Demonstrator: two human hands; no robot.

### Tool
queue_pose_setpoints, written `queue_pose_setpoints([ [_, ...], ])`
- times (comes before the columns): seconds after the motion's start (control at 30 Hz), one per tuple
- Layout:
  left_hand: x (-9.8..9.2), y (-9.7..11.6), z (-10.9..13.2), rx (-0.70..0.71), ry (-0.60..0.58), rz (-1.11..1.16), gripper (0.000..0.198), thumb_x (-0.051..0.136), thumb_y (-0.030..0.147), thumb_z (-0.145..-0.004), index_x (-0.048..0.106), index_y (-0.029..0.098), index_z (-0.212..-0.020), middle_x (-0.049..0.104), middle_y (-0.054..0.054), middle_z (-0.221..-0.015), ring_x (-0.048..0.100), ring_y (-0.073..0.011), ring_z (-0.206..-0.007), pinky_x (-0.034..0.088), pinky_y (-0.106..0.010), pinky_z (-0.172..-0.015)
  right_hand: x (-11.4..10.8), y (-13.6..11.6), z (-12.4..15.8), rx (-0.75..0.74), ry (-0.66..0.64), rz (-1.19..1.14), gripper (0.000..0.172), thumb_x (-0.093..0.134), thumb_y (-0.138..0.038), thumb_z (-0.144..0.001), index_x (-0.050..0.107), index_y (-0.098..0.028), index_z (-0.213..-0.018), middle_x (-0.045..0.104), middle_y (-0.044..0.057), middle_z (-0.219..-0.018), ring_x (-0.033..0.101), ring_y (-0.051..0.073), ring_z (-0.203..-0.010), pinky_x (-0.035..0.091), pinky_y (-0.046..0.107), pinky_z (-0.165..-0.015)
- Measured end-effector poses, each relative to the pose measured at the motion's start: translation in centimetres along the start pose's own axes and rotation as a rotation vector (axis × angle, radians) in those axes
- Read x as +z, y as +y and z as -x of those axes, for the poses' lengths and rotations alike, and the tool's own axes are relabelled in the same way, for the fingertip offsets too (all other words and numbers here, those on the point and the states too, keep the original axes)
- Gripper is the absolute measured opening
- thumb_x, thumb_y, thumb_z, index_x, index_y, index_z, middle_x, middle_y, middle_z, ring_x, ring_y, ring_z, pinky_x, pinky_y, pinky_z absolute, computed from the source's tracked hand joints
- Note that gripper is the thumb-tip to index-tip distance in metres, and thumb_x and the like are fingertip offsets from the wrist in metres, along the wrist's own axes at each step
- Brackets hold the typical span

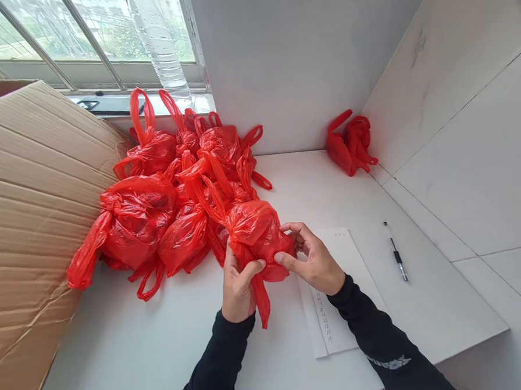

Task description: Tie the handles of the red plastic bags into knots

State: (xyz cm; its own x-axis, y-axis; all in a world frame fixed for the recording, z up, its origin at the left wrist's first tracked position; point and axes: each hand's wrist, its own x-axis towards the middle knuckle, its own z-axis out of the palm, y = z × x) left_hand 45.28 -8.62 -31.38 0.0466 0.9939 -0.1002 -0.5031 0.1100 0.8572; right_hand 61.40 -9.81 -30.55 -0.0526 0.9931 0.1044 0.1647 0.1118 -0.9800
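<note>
Both hands grip one knotted red plastic bag [259,227], raised in front of a heap of similar bags. My left hand [239,281] supports it from below and the left, thumb on its near side. On the bag's right side, my right hand [307,255] pinches the plastic between thumb and fingers. What the bag contains is hidden by the red film. Behind and to the left lie several more tied red bags [139,218], piled against each other, with loops of their handles sticking up.
A large cardboard box [36,218] stands at the left. Paper sheets [342,304] and a pen [397,257] lie on the white table [148,340]. Crumpled red bags [349,144] rest in the far corner. A clear bottle [163,50] and a dark phone-like object [116,107] are on the windowsill.
</note>
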Motion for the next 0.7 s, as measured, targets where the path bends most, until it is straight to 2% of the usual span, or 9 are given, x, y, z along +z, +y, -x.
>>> queue_pose_setpoints([
  [0.07,-0.17,-0.14,-0.03,0.004,-0.010,-0.033,0.055,0.072,0.016,-0.069,0.059,0.024,-0.122,0.067,-0.001,-0.097,0.066,-0.0184,-0.086,0.057,-0.032,-0.079,0.17,0.10,0.01,-0.012,0.032,-0.032,0.041,0.073,-0.035,-0.083,0.054,-0.027,-0.118,0.064,0.001,-0.093,0.059,0.017,-0.080,0.050,0.033,-0.077],
  [0.2,-0.48,-0.46,-0.12,0.016,-0.125,-0.127,0.063,0.070,0.017,-0.075,0.050,0.027,-0.134,0.066,-0.005,-0.116,0.064,-0.0239,-0.108,0.052,-0.041,-0.096,0.44,0.49,-0.12,-0.036,0.161,-0.102,0.032,0.073,-0.033,-0.083,0.058,-0.027,-0.110,0.061,0.000,-0.091,0.057,0.015,-0.079,0.050,0.031,-0.077],
  [0.3,-0.55,-0.57,-0.20,0.044,-0.190,-0.169,0.061,0.071,0.018,-0.077,0.049,0.028,-0.134,0.065,-0.006,-0.121,0.062,-0.0260,-0.115,0.050,-0.045,-0.102,0.43,0.76,-0.25,-0.031,0.215,-0.150,0.026,0.070,-0.035,-0.086,0.058,-0.026,-0.107,0.061,0.000,-0.089,0.058,0.015,-0.079,0.050,0.031,-0.076],
  [0.53,-0.07,-0.24,-0.32,0.136,-0.147,-0.133,0.057,0.074,0.020,-0.079,0.053,0.025,-0.131,0.066,-0.008,-0.125,0.063,-0.0268,-0.117,0.050,-0.045,-0.104,0.22,0.45,-0.21,-0.009,0.129,-0.180,0.037,0.068,-0.036,-0.087,0.052,-0.027,-0.119,0.065,0.002,-0.097,0.063,0.017,-0.089,0.053,0.034,-0.083],
  [0.7,0.18,-0.10,-0.22,0.140,-0.075,-0.170,0.067,0.078,0.022,-0.077,0.050,0.026,-0.138,0.067,-0.008,-0.128,0.062,-0.0269,-0.120,0.050,-0.043,-0.104,0.26,0.16,-0.21,-0.079,0.202,-0.037,0.024,0.067,-0.036,-0.087,0.059,-0.027,-0.108,0.063,0.003,-0.103,0.062,0.018,-0.089,0.054,0.036,-0.083],
])
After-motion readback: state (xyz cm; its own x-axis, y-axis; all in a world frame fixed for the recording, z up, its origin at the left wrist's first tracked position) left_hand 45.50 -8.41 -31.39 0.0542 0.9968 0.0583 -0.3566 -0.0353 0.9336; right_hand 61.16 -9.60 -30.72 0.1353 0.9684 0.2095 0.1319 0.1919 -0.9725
